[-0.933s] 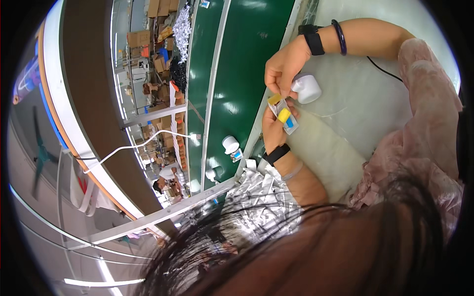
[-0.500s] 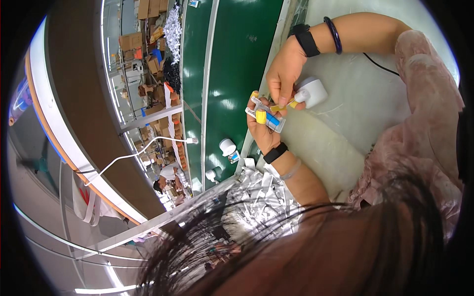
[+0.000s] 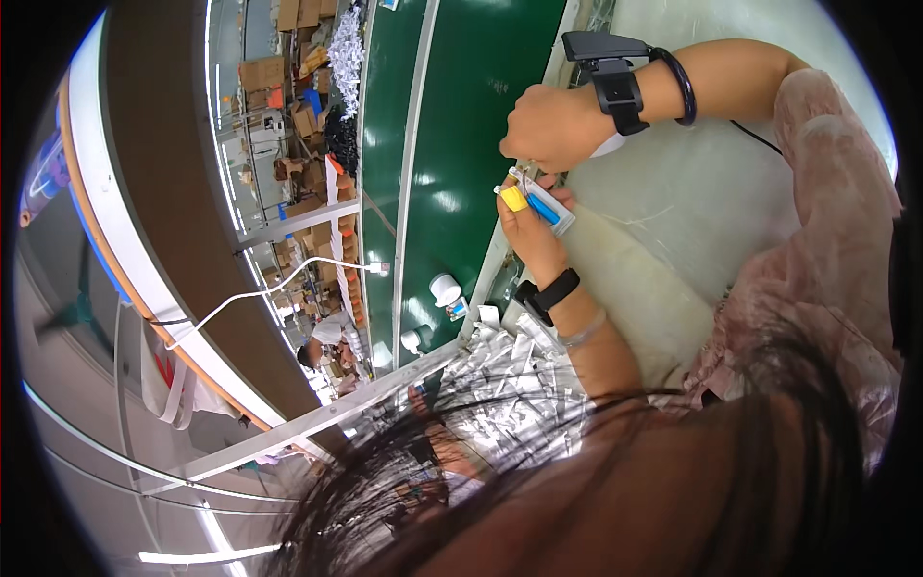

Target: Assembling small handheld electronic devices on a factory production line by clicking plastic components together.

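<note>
My left hand (image 3: 538, 248) is closed around a small white plastic casing (image 3: 561, 219) with a blue cylinder (image 3: 542, 203) lying in it. A yellow cover (image 3: 513, 198), which looks like a finger cot, sits at its fingertip. Just above, my right hand (image 3: 558, 125) is closed at the upper end of the casing, its back turned up. Its fingertips are hidden, so what they pinch does not show. Behind the right wrist, a sliver of a white rounded part (image 3: 610, 146) peeks out.
A pale work surface (image 3: 663, 240) lies under my hands, beside a green conveyor belt (image 3: 471, 125) carrying white rounded units (image 3: 445, 288). White plastic parts (image 3: 519, 375) are heaped below my left forearm. A white cable (image 3: 279, 288) hangs left; a person (image 3: 332, 337) is beyond the belt.
My right hand has turned over and shifted up-left, covering most of the white rounded part. My left hand has moved slightly up and right with the casing, which is tilted differently.
</note>
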{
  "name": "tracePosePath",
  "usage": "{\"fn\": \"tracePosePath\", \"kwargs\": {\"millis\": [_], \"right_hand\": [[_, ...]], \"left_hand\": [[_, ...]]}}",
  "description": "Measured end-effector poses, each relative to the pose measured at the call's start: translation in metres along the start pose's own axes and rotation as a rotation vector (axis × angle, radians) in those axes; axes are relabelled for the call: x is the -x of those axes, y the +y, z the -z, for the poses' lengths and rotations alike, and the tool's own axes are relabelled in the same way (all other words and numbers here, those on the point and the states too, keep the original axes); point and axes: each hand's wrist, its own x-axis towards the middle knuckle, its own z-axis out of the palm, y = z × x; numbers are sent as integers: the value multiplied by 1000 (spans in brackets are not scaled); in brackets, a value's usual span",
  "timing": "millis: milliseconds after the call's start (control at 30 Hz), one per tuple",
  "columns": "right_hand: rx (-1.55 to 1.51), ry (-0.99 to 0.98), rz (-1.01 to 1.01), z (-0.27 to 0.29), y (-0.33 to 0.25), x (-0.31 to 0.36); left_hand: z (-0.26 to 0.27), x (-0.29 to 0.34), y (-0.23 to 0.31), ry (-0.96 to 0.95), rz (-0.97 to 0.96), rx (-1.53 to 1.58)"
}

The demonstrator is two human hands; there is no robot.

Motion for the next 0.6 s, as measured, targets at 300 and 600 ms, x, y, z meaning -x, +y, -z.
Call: {"fn": "tracePosePath", "kwargs": {"millis": [300,600], "right_hand": [[-289,306,-30,-21,0,-4],[-506,382,191,-36,-7,-1]], "left_hand": [[-5,4,7,-24,126,91],[12,-4,2,-13,-141,165]]}}
